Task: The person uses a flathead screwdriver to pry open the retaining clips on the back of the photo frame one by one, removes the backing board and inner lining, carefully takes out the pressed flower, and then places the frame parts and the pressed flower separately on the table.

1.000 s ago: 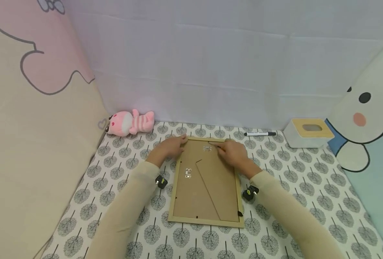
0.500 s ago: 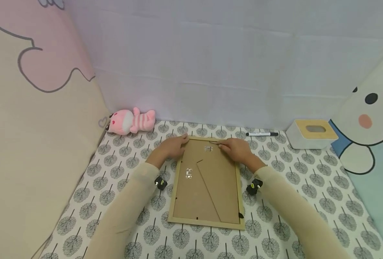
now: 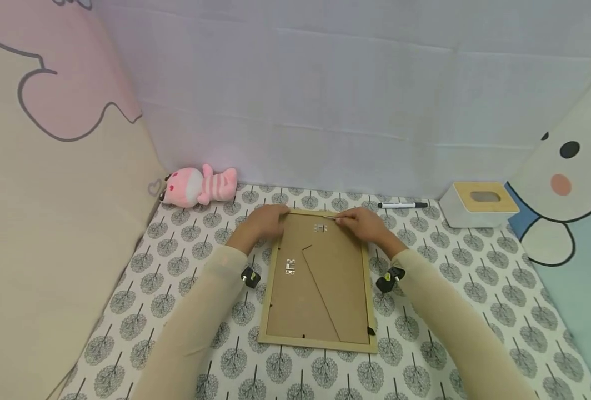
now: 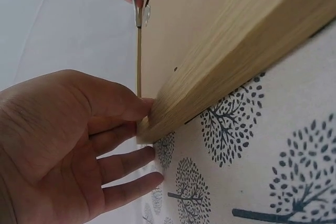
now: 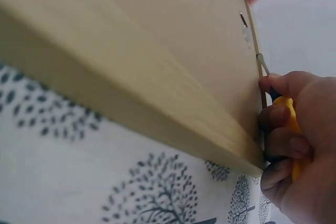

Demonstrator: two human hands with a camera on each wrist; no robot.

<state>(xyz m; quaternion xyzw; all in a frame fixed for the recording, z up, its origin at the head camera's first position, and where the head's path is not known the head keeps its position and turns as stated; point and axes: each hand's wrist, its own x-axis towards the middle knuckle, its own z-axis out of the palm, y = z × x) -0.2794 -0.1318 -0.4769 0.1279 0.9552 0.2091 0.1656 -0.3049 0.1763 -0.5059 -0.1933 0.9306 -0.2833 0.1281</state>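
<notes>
A picture frame (image 3: 295, 311) lies face down, its brown backing board (image 5: 199, 40) and pale wooden rim (image 4: 226, 51) showing. At its far left corner my left hand (image 3: 265, 221) pinches the rim between thumb and index finger, the other fingers spread beside it (image 4: 68, 129). My right hand (image 3: 367, 224) grips a screwdriver with a yellow handle (image 5: 295, 124), mostly covered by curled fingers. The metal blade (image 4: 137, 11) meets the inner edge of the far rim, close to a silver hanger (image 3: 320, 228).
A second hanger (image 3: 290, 266) sits on the backing's left side, and small dark tabs line the rim. Behind the frame lie a pink plush toy (image 3: 200, 187), a marker (image 3: 402, 205) and a white tissue box with a wooden lid (image 3: 479, 203). Tree-print cloth (image 3: 215, 322) covers the table.
My right hand has shifted slightly toward the far edge, and the screwdriver blade stays at the far rim. My left hand keeps to its corner, the frame staying in place.
</notes>
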